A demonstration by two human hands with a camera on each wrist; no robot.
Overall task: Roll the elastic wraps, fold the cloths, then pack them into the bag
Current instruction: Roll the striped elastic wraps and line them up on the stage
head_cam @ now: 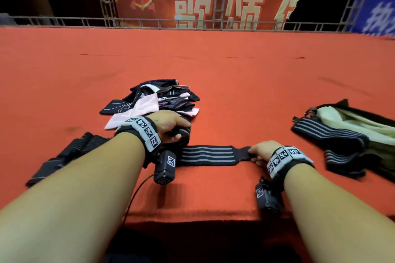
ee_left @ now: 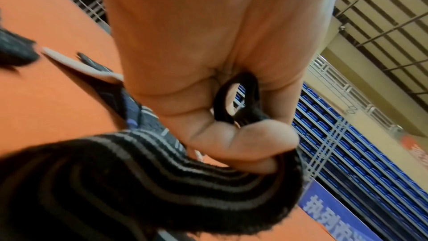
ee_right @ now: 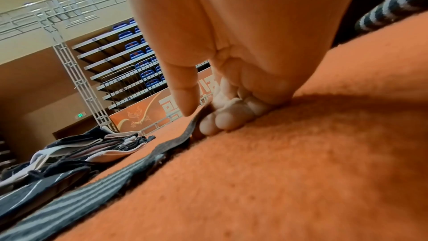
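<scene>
We see the left hand [head_cam: 171,127] curled around the rolled end of a black elastic wrap [head_cam: 208,155] with grey stripes, while the right hand [head_cam: 261,151] pinches its plain dark tab end flat on the orange table cover [head_cam: 235,83]. The wrap lies stretched between them. Behind the left hand sits a pile of cloths [head_cam: 158,100]; more wraps [head_cam: 329,134] and the bag [head_cam: 361,124] lie right.
</scene>
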